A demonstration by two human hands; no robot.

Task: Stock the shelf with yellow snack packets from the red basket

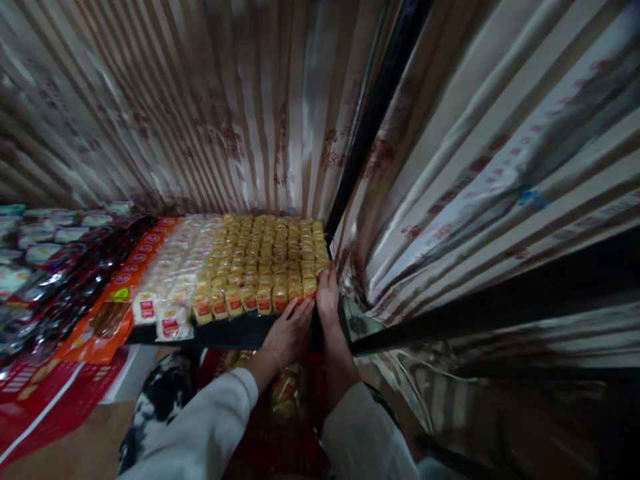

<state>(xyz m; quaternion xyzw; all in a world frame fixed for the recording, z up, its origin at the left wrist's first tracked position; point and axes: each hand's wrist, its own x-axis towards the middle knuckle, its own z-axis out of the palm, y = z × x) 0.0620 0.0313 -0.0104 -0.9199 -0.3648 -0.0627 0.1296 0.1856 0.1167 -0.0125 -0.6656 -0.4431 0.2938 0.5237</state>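
Several rows of small yellow cakes in clear wrappers [265, 267] with red and orange labels stand packed together on a dark shelf [225, 333]. My left hand [290, 333] lies against the front of these rows near the right end, its fingers stretched out. At the front right corner, my right hand [329, 298] rests along the side of the end row, fingers straight and pointing away. Between both hands sits the corner wrapped cake [310, 287]. Part of the right fingertips is hard to make out in the dim light.
White wrapped packs [173, 320], an orange snack bag [107, 327] and dark shiny packs [65, 300] line the shelf leftward. Below is a red box [300, 440] holding more yellow wrapped cakes [287, 397]. A black post [370, 120] and striped curtains [200, 100] stand behind.
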